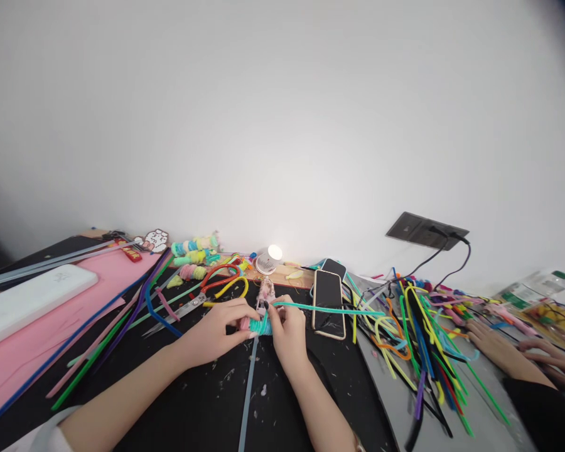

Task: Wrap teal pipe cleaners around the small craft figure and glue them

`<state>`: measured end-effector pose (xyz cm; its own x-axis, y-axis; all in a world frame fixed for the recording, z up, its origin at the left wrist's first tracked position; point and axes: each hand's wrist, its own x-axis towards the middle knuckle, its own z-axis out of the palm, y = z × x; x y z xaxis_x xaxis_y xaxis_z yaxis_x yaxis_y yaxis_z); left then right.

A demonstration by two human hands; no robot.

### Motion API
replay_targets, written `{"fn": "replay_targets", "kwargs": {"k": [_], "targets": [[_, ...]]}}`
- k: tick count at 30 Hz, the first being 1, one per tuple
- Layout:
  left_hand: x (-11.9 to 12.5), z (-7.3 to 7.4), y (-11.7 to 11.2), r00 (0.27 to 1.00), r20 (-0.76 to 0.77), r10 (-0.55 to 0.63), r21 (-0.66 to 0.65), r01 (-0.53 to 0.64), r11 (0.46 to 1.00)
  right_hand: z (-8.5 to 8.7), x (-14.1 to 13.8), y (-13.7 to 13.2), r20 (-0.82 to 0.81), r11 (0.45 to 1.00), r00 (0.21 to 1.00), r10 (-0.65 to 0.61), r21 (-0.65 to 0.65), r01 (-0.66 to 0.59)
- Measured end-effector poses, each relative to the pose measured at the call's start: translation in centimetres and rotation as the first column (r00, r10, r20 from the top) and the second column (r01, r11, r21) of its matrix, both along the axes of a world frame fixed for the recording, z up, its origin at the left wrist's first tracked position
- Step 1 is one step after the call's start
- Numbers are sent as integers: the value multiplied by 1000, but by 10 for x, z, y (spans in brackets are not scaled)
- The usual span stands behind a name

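My left hand [219, 329] is closed around a small coil of wrapped pipe cleaners [253, 325], pink at its left end and teal at its right. With thumb and forefinger, my right hand [289, 333] pinches a teal pipe cleaner [339, 309] beside that coil. The long loose end of the teal strand stretches to the right over a phone [328, 301]. A pale blue strip [248, 389] runs from below the coil toward the front edge. Just beyond my hands lies a small pinkish object [266, 289] whose kind I cannot make out.
Orange-handled scissors [191, 306] lie left of my hands, near finished coils [195, 248]. A lit white lamp [266, 259] stands by the wall. Pink paper [117, 276] and a white case [37, 301] are left. Loose pipe cleaners [424, 339] and another person's hands [492, 345] are right.
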<state>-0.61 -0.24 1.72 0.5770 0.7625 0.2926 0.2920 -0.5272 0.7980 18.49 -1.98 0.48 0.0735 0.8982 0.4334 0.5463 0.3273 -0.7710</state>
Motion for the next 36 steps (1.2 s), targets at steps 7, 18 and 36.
{"fn": "replay_targets", "kwargs": {"k": [7, 18, 36], "targets": [[2, -5, 1, 999, 43, -8, -101, 13, 995, -1, 1, 1, -3, 1000, 1000, -9, 5, 9], [2, -6, 1, 996, 80, -23, -180, 38, 983, -3, 0, 2, -2, 1000, 1000, -1, -14, 1], [1, -4, 0, 999, 7, -37, -120, 37, 992, -10, 2, 5, 73, 1000, 997, 15, 17, -16]]}}
